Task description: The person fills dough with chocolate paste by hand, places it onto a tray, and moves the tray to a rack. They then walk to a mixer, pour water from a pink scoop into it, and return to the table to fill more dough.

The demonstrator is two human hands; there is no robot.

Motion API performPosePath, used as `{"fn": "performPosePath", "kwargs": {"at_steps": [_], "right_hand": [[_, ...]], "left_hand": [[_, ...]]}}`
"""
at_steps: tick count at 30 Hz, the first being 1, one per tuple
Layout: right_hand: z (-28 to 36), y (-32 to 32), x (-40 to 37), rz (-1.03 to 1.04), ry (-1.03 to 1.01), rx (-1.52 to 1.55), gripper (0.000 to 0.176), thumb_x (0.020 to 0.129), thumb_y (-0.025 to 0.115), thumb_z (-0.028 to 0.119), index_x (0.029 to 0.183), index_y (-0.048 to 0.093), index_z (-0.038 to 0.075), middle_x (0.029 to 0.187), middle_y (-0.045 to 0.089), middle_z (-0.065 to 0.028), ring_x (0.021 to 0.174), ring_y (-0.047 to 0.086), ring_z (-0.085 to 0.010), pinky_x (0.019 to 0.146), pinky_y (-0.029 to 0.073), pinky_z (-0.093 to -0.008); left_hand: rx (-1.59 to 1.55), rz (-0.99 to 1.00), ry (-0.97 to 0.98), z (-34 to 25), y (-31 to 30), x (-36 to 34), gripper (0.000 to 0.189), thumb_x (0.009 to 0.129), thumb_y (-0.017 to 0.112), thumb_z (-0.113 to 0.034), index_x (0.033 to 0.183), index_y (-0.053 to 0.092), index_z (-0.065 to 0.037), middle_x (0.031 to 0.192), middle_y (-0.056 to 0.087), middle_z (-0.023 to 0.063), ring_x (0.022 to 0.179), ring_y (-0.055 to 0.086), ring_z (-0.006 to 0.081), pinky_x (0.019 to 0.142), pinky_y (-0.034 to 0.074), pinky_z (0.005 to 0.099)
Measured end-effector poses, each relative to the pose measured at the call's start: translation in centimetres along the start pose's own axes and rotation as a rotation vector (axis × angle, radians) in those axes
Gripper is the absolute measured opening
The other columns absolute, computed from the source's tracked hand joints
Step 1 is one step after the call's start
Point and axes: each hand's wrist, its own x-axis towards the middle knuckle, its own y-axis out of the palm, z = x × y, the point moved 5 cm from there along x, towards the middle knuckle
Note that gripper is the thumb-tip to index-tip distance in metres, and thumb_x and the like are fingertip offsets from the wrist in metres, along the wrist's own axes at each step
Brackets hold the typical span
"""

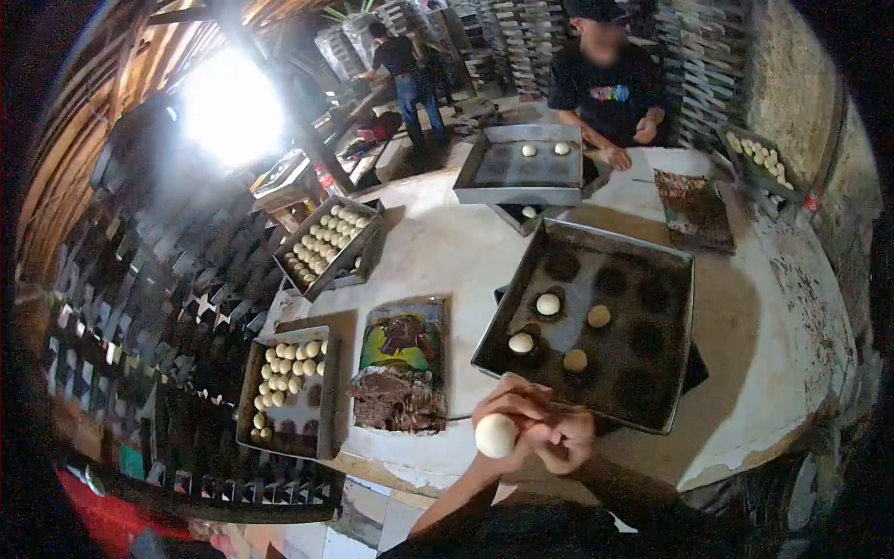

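My left hand holds a round, pale dough ball at the front edge of the table. Pressed up against it is my right hand, its fingers curled closed; what they hold, if anything, is hidden. A thin dark stick juts out left of my hands. Just beyond them is a large square metal baking tray with dark round marks. In it sit two pale dough balls and two flatter, browner pieces. To the left lies an opened plastic pack of dark brown filling.
Trays of dough balls stand at left, one near and one farther back. Across the table a person sits by another tray and a brown-filled pack. One more tray is far right. Another person stands behind.
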Motion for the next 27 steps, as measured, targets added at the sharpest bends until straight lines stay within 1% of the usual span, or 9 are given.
{"fn": "performPosePath", "kwargs": {"at_steps": [2, 6, 10, 14, 16, 19, 21, 25, 27], "right_hand": [[-0.9, -1.4, 0.8, 0.398, 0.214, -0.255, 0.013, 0.079, 0.060, 0.001, 0.089, 0.068, -0.001, 0.095, 0.069, -0.0138, 0.095, 0.067, -0.0240, 0.085, 0.052, -0.0370], [0.0, -3.9, 0.2, -0.057, 0.180, -0.411, 0.028, 0.081, 0.061, 0.005, 0.108, 0.066, -0.002, 0.115, 0.061, -0.0196, 0.107, 0.061, -0.0343, 0.096, 0.047, -0.0460], [-0.7, -1.5, -1.8, 0.372, 0.107, -0.507, 0.033, 0.086, 0.060, 0.009, 0.118, 0.059, -0.001, 0.121, 0.055, -0.0189, 0.112, 0.055, -0.0377, 0.100, 0.043, -0.0470], [-2.7, -5.6, -4.1, 0.186, 0.378, -0.304, 0.021, 0.093, 0.054, 0.015, 0.108, 0.058, 0.001, 0.108, 0.059, -0.0167, 0.100, 0.061, -0.0299, 0.089, 0.049, -0.0401], [-6.1, -8.9, -6.1, 0.021, 0.615, -0.219, 0.022, 0.098, 0.047, 0.020, 0.104, 0.058, 0.002, 0.101, 0.061, -0.0145, 0.093, 0.063, -0.0226, 0.082, 0.051, -0.0351], [-11.4, -16.3, -6.2, -0.158, 0.542, -0.633, 0.031, 0.101, 0.046, 0.026, 0.109, 0.057, -0.001, 0.095, 0.065, -0.0145, 0.089, 0.065, -0.0217, 0.079, 0.053, -0.0355], [-14.3, -18.9, -5.3, 0.037, 0.401, -1.140, 0.038, 0.099, 0.050, 0.029, 0.121, 0.052, -0.002, 0.113, 0.060, -0.0210, 0.106, 0.060, -0.0316, 0.091, 0.048, -0.0415], [-18.6, -18.2, -8.0, 0.530, 0.791, -1.241, 0.068, 0.094, 0.057, 0.033, 0.146, 0.027, 0.000, 0.151, 0.023, -0.0240, 0.141, 0.020, -0.0399, 0.116, 0.020, -0.0450], [-19.4, -18.9, -8.5, 0.585, 0.746, -1.239, 0.069, 0.093, 0.058, 0.032, 0.146, 0.028, 0.001, 0.152, 0.023, -0.0241, 0.141, 0.021, -0.0403, 0.116, 0.019, -0.0471]], "left_hand": [[0.162, -0.065, -0.091, 2.0, -0.9, -0.4, 0.018, 0.084, 0.069, -0.012, 0.080, 0.056, 0.001, 0.074, 0.057, 0.0102, 0.068, 0.053, 0.0198, 0.065, 0.046, 0.0304], [0.404, 0.063, -0.433, 7.4, -0.4, -3.7, 0.010, 0.086, 0.065, -0.006, 0.082, 0.059, 0.001, 0.079, 0.062, 0.0096, 0.071, 0.058, 0.0168, 0.064, 0.047, 0.0278], [0.003, 0.444, -0.931, 11.7, 3.6, -9.0, 0.022, 0.082, 0.072, -0.010, 0.097, 0.059, 0.000, 0.082, 0.059, 0.0040, 0.073, 0.055, 0.0126, 0.066, 0.046, 0.0260], [-0.201, 0.672, -1.097, 10.4, 4.8, -10.4, 0.041, 0.078, 0.079, -0.015, 0.111, 0.060, -0.001, 0.084, 0.056, -0.0015, 0.075, 0.052, 0.0085, 0.068, 0.045, 0.0242], [-0.133, 0.613, -0.974, 9.5, 3.2, -9.6, 0.048, 0.076, 0.082, -0.016, 0.117, 0.060, -0.002, 0.082, 0.053, -0.0035, 0.073, 0.050, 0.0071, 0.066, 0.043, 0.0233], [-0.032, 0.461, -0.813, 8.4, -0.7, -8.9, 0.059, 0.075, 0.082, -0.013, 0.127, 0.055, -0.005, 0.078, 0.048, -0.0043, 0.071, 0.046, 0.0058, 0.063, 0.041, 0.0226], [-0.067, 0.272, -0.871, 7.2, -4.5, -8.9, 0.045, 0.079, 0.078, -0.006, 0.119, 0.057, -0.004, 0.082, 0.047, -0.0023, 0.071, 0.045, 0.0061, 0.063, 0.041, 0.0202], [-0.035, -0.075, -0.795, 4.8, -13.1, -10.5, 0.027, 0.081, 0.073, -0.001, 0.103, 0.059, -0.007, 0.079, 0.045, -0.0035, 0.071, 0.043, 0.0053, 0.064, 0.038, 0.0203], [0.021, -0.217, -0.785, 4.9, -17.6, -13.1, 0.025, 0.082, 0.070, 0.002, 0.102, 0.059, -0.008, 0.074, 0.043, -0.0047, 0.068, 0.040, 0.0046, 0.060, 0.034, 0.0204]]}}
